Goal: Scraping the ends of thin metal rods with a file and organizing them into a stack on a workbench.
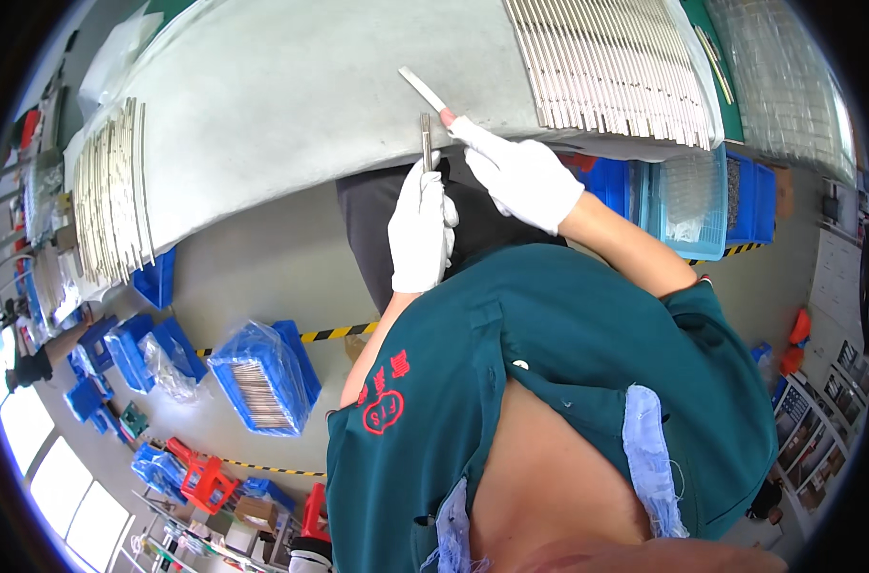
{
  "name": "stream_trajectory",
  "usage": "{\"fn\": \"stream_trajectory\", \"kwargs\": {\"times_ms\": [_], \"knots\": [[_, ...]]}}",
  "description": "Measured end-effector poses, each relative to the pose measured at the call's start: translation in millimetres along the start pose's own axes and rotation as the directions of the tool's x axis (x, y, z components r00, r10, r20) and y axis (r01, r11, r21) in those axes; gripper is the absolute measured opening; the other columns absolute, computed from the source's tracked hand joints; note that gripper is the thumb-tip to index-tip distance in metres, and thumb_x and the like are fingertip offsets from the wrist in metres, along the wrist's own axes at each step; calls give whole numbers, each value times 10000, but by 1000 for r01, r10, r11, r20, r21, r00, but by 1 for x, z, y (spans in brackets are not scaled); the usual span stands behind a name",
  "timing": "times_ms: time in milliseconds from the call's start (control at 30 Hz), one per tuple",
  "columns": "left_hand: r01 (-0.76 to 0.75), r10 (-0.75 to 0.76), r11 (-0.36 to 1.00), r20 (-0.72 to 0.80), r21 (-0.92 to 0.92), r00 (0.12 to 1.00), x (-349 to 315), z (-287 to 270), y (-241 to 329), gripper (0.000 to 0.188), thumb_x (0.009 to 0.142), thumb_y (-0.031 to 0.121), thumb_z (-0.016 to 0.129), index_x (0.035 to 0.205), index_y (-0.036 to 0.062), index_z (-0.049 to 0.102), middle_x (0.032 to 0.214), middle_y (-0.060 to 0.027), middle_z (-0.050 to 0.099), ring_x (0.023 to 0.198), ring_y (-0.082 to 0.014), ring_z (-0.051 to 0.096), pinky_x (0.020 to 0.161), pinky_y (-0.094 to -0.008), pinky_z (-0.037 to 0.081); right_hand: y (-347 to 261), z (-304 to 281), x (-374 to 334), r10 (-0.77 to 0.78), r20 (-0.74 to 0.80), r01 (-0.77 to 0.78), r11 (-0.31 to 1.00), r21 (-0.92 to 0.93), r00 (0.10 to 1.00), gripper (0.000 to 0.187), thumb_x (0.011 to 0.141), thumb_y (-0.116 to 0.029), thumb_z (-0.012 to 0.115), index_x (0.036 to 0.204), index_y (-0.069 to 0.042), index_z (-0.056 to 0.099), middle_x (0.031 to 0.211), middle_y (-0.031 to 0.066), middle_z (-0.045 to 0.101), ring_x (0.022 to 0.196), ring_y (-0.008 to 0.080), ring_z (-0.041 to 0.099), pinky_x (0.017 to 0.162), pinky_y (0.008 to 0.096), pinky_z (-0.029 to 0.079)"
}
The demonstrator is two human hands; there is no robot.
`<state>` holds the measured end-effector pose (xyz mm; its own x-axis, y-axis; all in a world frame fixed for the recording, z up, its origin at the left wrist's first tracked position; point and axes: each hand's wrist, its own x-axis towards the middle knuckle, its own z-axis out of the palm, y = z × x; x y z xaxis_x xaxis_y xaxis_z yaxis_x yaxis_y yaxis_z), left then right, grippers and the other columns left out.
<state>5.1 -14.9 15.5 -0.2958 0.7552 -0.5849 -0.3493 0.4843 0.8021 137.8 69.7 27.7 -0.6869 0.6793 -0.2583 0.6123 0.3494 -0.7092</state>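
Observation:
White gloves cover both my hands. My left hand point(419, 234) is closed around a short bundle of slim metal rods point(427, 141), whose ends point up past the table's front edge; I cannot tell how many there are. To its right, my right hand point(535, 181) pinches a narrow white strip point(420, 87) that slants up and left over the table. A bare pinkish fingertip shows where the strip meets the glove. The strip's far end touches nothing I can make out. Below the hands, dark trousers show.
A grey cloth covers the table point(291, 86). Many metal rods point(606, 67) lie in a row at right, with another row point(109, 191) at far left. Blue bins point(750, 201) and a light-blue basket point(692, 215) stand right; a bagged bin of rods point(262, 382) sits on the floor.

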Motion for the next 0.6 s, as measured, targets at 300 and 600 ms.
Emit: {"fn": "stream_trajectory", "kwargs": {"times_ms": [300,600], "knots": [[8,-8,1000,-4,14,1000,0,0,-2,376,950,223,442,1292,65,451,583,13,468,385,-33,326,353,-197,269,7,7,-6,-120,-31,106,954,-279,992,592,906,-219,412,1445,-268,171,611,110,565,448,261,529,407,357,411],[17,-17,1000,-17,26,1000,-3,0,4,365,953,237,443,1277,69,466,574,18,458,381,-29,320,338,-192,256,4,9,-11,-206,-89,165,925,-343,974,607,868,-128,481,1427,-214,262,514,48,507,382,204,474,387,313,390]]}}
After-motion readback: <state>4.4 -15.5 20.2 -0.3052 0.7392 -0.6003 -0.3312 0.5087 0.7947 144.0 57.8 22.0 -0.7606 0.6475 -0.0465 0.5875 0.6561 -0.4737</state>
